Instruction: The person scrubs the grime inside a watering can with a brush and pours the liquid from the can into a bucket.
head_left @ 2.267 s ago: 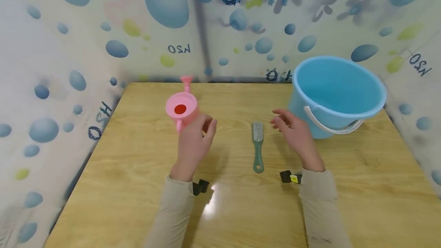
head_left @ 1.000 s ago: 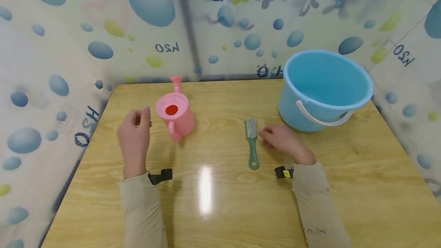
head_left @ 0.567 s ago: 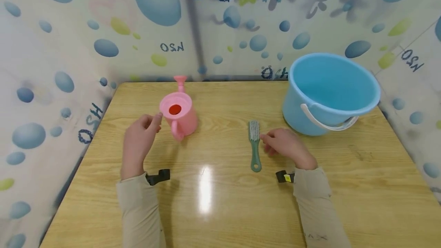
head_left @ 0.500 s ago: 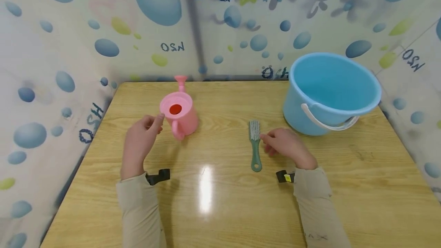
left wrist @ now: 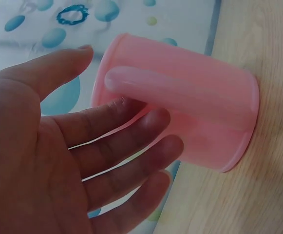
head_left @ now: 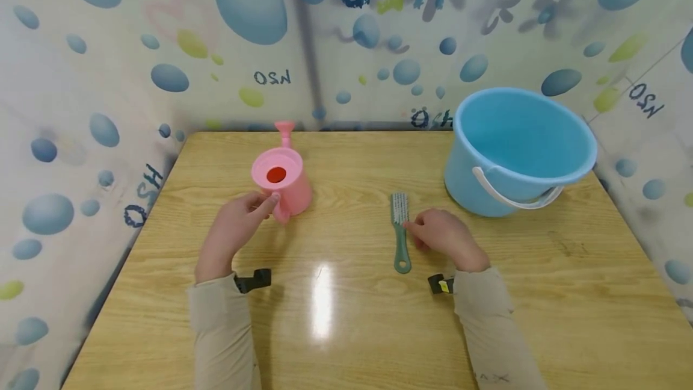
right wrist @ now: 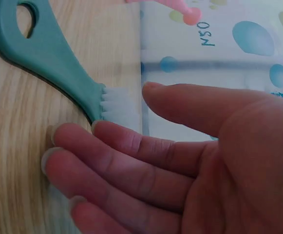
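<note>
Reaching inward from about 9 o'clock of the can [head_left: 298,191], the left hand [head_left: 238,224] is now coming to 7 o'clock of it, right by the handle [left wrist: 180,97]. Meanwhile we are seeing the right hand [head_left: 443,233] shifting slightly towards 6 o'clock along the brush [head_left: 402,242], its fingertips now sitting beside the neck, while the can, brush and bucket [head_left: 471,188] are keeping their places. For the work, we are judging that the reach is nearing its end on both sides and that a grip is still lacking.

Neither of the hands is gripping anything: in the wrist views the fingers are extending, slightly bent, with each thumb standing apart. We are not managing to tell whether the fingertips are touching the handle or the brush.

As for looks, the can is standing upright on the worktop [head_left: 357,336], at 10 o'clock from the brush. It is showing smooth pink walls, a red round hole in its top, a spout pointing to 12 o'clock and the handle facing 6 o'clock. Green and flat, the brush is lying with its white bristles [right wrist: 118,105] towards 12 o'clock and its holed end towards 6 o'clock. At 2 o'clock from it, the blue bucket is standing.
</note>
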Demonstrator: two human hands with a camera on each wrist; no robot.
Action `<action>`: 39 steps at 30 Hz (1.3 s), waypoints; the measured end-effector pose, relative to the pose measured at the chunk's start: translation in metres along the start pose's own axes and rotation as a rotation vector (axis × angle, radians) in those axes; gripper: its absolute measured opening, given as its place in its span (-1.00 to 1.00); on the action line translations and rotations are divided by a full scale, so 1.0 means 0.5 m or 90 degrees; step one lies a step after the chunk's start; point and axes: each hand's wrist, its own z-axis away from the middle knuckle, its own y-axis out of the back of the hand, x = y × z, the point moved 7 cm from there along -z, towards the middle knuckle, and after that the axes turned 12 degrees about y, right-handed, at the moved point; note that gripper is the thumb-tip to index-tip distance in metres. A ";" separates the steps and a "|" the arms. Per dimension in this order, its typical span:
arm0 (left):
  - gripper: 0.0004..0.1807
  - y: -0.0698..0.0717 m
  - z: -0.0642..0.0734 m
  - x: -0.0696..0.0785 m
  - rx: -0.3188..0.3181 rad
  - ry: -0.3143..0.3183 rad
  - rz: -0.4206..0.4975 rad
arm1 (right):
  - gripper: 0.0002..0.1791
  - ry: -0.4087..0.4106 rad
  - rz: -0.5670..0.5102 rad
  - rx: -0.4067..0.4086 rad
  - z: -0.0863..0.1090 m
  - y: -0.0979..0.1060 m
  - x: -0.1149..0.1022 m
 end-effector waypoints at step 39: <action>-0.38 -0.062 -0.039 -0.016 -0.160 -0.069 0.258 | -0.60 -0.025 0.070 0.013 -0.001 -0.034 -0.015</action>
